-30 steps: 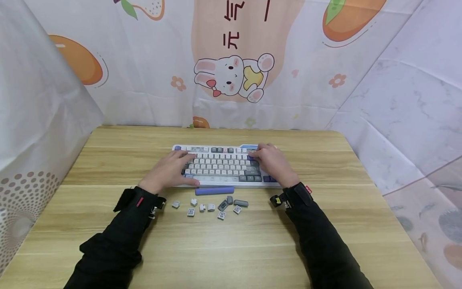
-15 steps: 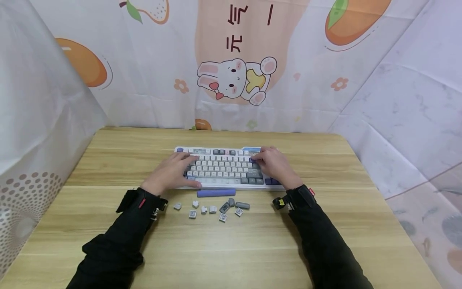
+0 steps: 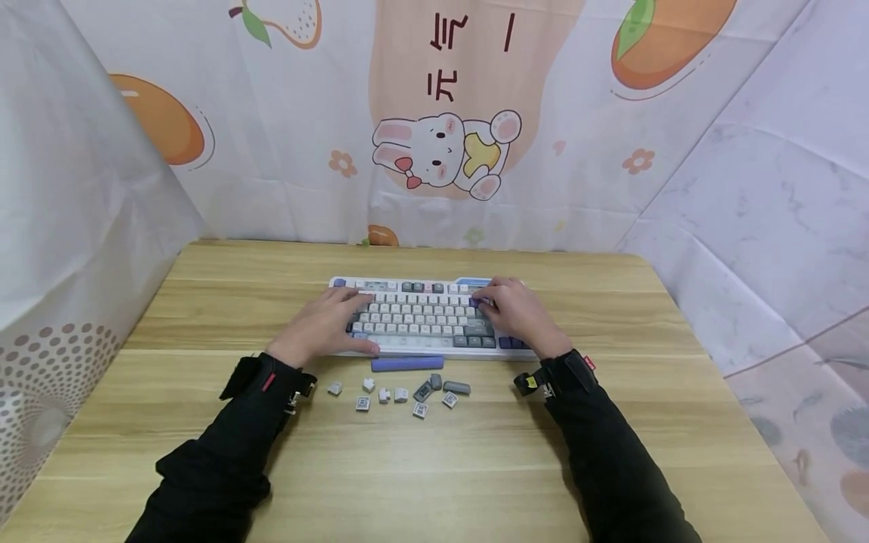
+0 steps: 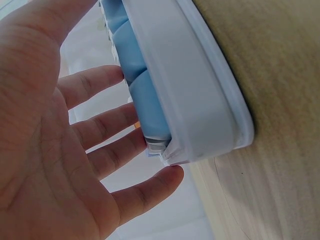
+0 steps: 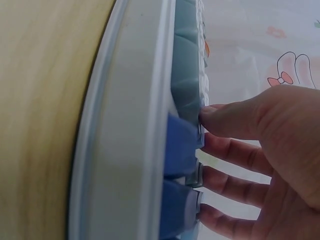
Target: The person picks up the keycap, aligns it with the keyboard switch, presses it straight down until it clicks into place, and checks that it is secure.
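A white, grey and purple keyboard (image 3: 417, 309) lies on the wooden table. Spread fingers of my left hand (image 3: 322, 323) rest on its left end, the thumb at the front edge. In the left wrist view those fingers touch blue keycaps (image 4: 150, 107) at the corner. My right hand (image 3: 519, 313) is over the right end, thumb and index finger at a purple keycap (image 3: 475, 302). In the right wrist view its thumb and fairly straight fingers touch the key tops beside blue keycaps (image 5: 180, 145). A bare pale strip (image 3: 414, 342) runs along the bottom row.
A long purple keycap (image 3: 407, 363) lies just in front of the keyboard. Several loose white keycaps (image 3: 401, 394) and grey keycaps (image 3: 456, 388) are scattered nearer on the table (image 3: 407, 475). A printed curtain (image 3: 285, 196) hangs behind.
The view has shifted slightly, so everything sits a little lower and further right. Both hands stay at the same places on the keyboard; the right fingers have shifted only slightly at the purple keycap.
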A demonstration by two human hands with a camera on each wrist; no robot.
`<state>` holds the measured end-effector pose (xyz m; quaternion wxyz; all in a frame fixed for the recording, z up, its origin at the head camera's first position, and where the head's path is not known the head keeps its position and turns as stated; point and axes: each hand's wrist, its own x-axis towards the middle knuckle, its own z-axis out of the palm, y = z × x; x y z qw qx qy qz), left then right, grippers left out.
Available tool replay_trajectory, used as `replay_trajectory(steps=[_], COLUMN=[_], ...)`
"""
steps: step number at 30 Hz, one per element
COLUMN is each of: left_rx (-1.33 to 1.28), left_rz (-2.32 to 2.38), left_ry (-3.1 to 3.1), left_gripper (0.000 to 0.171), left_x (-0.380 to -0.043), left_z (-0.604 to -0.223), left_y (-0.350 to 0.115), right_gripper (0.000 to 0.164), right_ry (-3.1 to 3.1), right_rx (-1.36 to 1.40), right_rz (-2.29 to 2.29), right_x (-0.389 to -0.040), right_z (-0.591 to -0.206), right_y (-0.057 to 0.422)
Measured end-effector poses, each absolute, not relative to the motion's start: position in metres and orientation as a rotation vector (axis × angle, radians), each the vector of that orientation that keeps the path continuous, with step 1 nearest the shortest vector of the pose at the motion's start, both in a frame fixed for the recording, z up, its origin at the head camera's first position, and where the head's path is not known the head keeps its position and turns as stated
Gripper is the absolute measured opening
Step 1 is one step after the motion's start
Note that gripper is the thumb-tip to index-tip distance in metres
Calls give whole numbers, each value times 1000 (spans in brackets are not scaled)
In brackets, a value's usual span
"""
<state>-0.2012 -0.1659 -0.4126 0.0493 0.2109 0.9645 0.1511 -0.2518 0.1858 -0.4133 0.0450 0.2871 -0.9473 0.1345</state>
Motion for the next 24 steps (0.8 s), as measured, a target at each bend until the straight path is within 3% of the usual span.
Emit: replay_trajectory(steps=[13, 24], left_rx=[663, 652], left_rz=[455, 454], left_ry=[2948, 2933], left_gripper=[102, 102], left_x=[-201, -201], left_z=[-411, -411], left_y=[-165, -167], right_gripper=[20, 22], right_ry=[-2849, -2707], right_rx=[981, 1392], right_rz=[427, 550], right_x=[-246, -238], right_z=[-404, -393], right_y=[184, 179])
